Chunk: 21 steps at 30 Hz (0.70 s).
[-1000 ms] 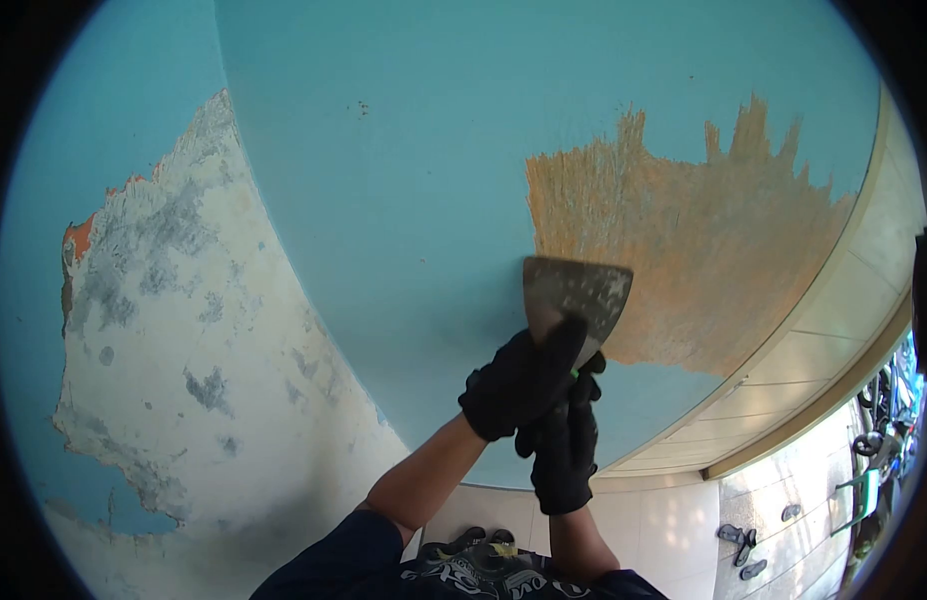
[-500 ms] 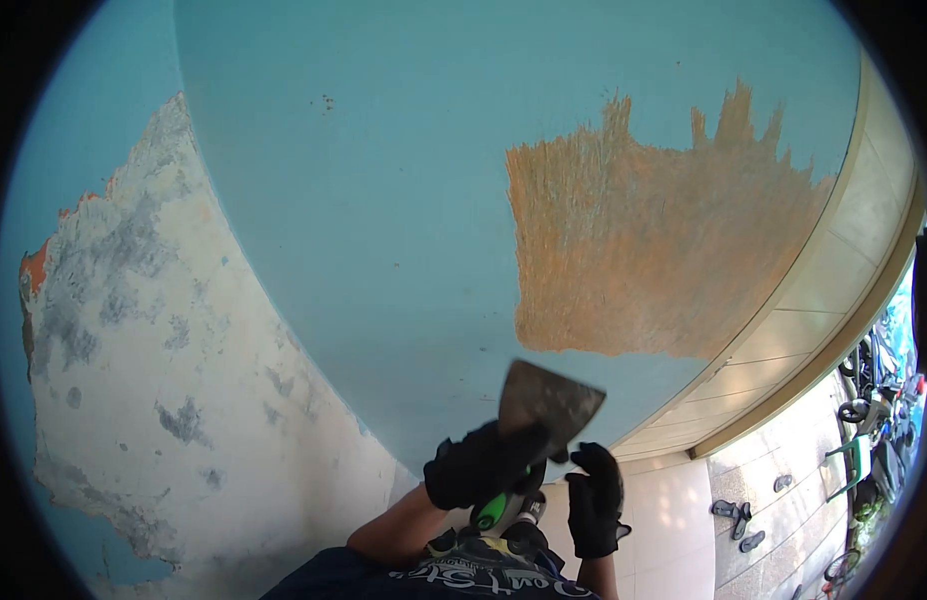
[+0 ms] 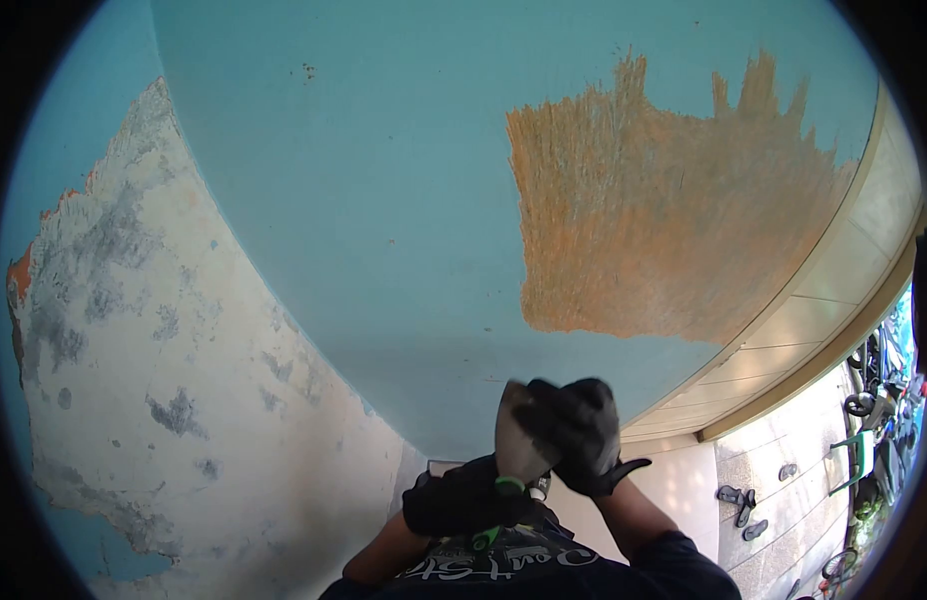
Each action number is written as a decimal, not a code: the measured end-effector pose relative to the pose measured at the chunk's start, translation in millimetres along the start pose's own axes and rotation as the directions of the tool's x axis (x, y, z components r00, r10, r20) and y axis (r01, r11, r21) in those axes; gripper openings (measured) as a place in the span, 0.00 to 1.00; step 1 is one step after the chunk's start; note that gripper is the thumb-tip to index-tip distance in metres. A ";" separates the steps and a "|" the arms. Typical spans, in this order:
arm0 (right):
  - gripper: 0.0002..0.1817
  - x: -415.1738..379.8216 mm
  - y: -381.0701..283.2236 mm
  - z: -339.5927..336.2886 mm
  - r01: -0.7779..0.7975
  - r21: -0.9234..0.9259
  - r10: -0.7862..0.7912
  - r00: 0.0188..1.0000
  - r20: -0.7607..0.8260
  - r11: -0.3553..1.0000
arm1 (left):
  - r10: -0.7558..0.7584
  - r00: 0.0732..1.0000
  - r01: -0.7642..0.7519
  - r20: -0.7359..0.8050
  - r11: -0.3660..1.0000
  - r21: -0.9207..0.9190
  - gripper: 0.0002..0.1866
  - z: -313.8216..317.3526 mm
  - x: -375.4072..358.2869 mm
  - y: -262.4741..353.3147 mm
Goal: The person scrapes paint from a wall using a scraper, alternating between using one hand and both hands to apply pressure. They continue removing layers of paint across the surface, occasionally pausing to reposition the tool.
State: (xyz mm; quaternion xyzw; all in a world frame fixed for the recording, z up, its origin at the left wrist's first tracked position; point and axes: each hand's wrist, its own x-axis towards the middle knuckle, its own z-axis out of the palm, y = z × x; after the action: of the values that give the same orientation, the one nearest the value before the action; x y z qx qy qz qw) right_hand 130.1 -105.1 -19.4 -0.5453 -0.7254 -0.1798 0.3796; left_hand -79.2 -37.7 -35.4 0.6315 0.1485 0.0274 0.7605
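A putty scraper with a wide metal blade and a green-and-black handle is held upright in front of my chest, blade upward. My left hand, in a black glove, is closed around its handle. The gloved fingers of my right hand lie bent across the right side of the blade and hide part of it. Beyond the hands rises a blue painted wall, apart from the blade. On it is a rough tan patch with jagged upper edges, where the blue coat is gone.
At left stands an adjoining wall with a large white-and-grey bare area. A beige tiled edge borders the blue wall at right. Farther right, sandals lie on the paving, near a green-framed object and parked motorbikes.
My right hand has risen from beside the scraper onto its blade. The scraper has turned more upright, and my left hand has dropped slightly. The view has shifted a little.
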 end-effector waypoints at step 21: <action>0.20 60.9 17.5 -0.6 -0.082 -0.103 0.055 0.970 -0.235 0.991 | 0.751 0.490 -0.158 -0.441 0.575 0.803 0.32 16.0 -9.5 9.1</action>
State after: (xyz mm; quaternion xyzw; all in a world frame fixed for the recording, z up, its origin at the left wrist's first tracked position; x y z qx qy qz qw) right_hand 139.4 -59.7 23.8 -0.5659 -0.6456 -0.2695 0.4363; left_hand -82.8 -53.3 -22.2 0.8004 0.2580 0.4495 0.3012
